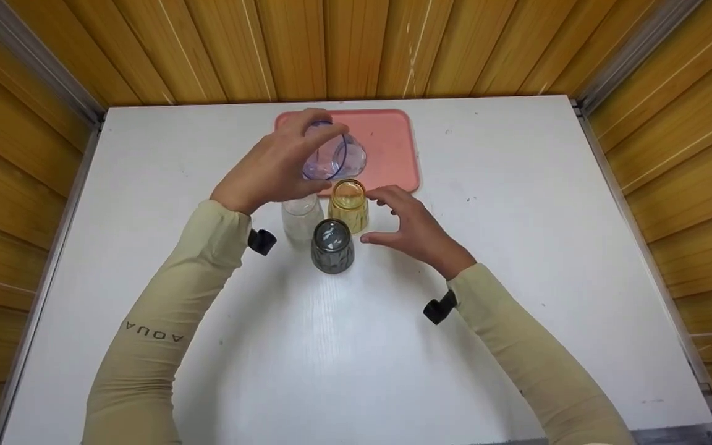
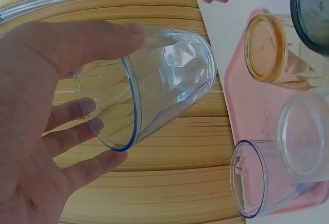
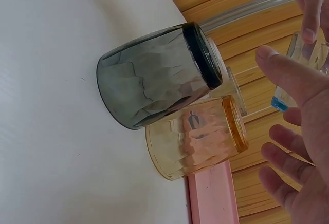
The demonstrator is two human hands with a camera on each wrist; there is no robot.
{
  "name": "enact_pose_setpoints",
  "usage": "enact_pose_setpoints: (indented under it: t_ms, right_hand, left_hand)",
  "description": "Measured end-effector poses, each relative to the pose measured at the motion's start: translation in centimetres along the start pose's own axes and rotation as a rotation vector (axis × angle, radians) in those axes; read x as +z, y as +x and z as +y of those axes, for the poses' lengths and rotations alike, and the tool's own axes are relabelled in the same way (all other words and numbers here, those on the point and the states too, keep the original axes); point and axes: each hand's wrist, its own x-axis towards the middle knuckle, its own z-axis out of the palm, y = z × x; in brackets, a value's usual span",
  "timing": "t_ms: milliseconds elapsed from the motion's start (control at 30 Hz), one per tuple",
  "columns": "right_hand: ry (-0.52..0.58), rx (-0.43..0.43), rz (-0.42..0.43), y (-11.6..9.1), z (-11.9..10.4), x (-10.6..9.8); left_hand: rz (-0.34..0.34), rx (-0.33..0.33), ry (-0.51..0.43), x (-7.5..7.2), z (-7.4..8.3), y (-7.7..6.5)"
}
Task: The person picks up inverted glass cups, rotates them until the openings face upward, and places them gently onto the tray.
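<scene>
My left hand (image 1: 275,161) grips a clear drinking glass (image 2: 172,80) with a blue rim, thumb on one side and fingers on the other. The glass is tilted above the tray, its mouth toward the palm. My right hand (image 1: 411,225) is beside an upside-down yellow glass (image 1: 350,210), thumb and fingers spread with nothing between them. Close by stand an upside-down dark grey glass (image 1: 332,250) and a clear one (image 1: 301,219). Another blue-rimmed glass (image 2: 249,178) shows at the tray in the left wrist view; the left hand hides it in the head view.
A pink tray (image 1: 387,148) lies at the back of the white table (image 1: 517,204), behind the standing glasses. Wood-patterned panels (image 1: 356,49) rise along the back and both sides. Black wrist cameras (image 1: 261,241) stick out below each hand.
</scene>
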Motion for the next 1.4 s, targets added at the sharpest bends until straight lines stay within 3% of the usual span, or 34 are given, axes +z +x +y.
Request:
enact_pose_setpoints:
  t_ms: [1400]
  right_hand:
    - [-0.090, 0.038, -0.083, 0.7, -1.1, 2.7]
  left_hand:
    - [-0.032, -0.122, 0.012, -0.2, -3.1, 1.6]
